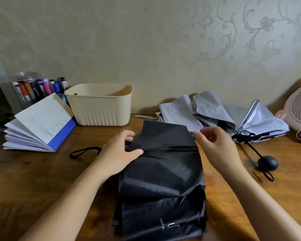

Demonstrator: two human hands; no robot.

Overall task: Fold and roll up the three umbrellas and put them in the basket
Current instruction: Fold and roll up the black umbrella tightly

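A black umbrella [162, 173] lies collapsed with loose fabric in the middle of the wooden table [33, 180]. My left hand [119, 153] grips its left side, thumb over the cloth near a rib. My right hand [215, 146] hovers at the umbrella's upper right edge with its fingers curled; whether it pinches the cloth is unclear. A grey umbrella [215, 112] lies half open behind, its black round handle [268, 163] pointing right. The beige basket [99, 105] stands at the back left, and nothing shows inside it.
An open blue-covered book [40, 124] lies left of the basket. A jar of markers [35, 89] stands behind it. A pink fan [299, 110] sits at the far right edge. A black wrist strap [83, 151] trails left of my left hand.
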